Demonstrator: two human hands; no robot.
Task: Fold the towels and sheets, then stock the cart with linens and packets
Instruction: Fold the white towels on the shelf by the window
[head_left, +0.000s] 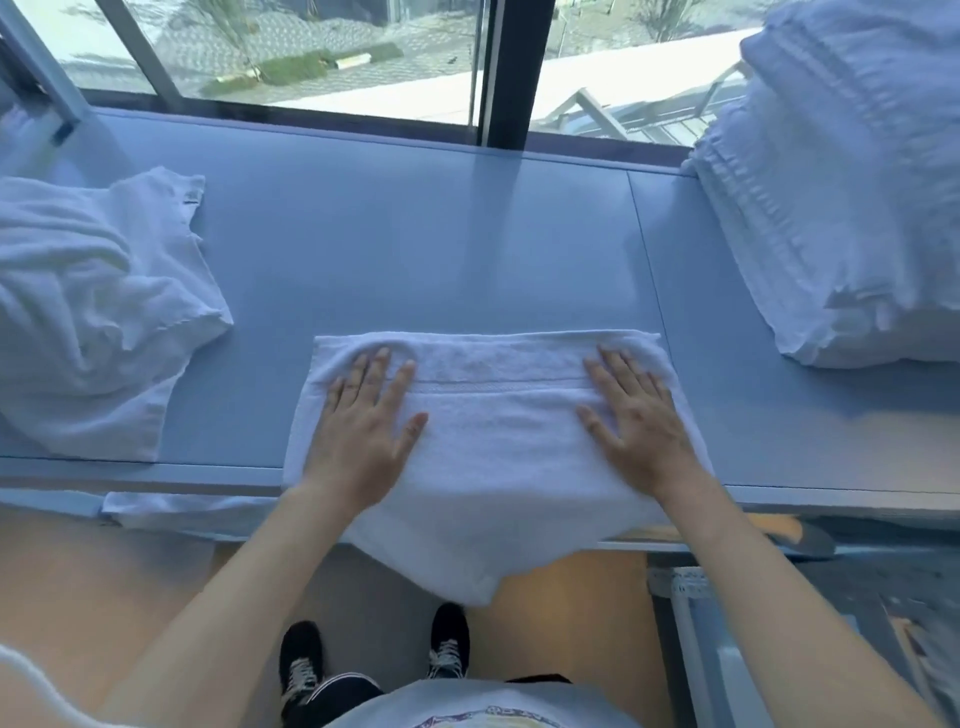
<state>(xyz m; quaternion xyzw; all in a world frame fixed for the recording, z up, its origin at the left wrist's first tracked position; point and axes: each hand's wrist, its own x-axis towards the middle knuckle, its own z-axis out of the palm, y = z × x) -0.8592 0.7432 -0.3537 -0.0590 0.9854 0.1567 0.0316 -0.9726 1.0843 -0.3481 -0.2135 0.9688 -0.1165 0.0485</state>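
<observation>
White towel (498, 431) lies folded at the near edge of the counter (415, 249), at about 6 o'clock in the view, its far edge straight and a woven band running across it; its near part hangs over the counter edge in a loose point above the floor. Both hands lie flat on it, palms down. Left hand (363, 421) rests on the left end, fingers straight and spread, pointing to 12 o'clock. Right hand (636, 421) rests on the right end, fingers likewise straight and spread; neither hand curls round the cloth. At 9 o'clock, apart from the towel, a heap of unfolded white linen (88, 317) sits crumpled on the counter, a corner tag visible. At 2 o'clock, a tall stack of folded white towels (836, 187) stands at the counter's right end, well apart from the towel. Along 12 o'clock a window (311, 47) with a dark upright frame runs behind the counter. At 6 o'clock, below the hanging cloth, 2 black shoes (449, 644) with white laces stand on a tan floor.
</observation>
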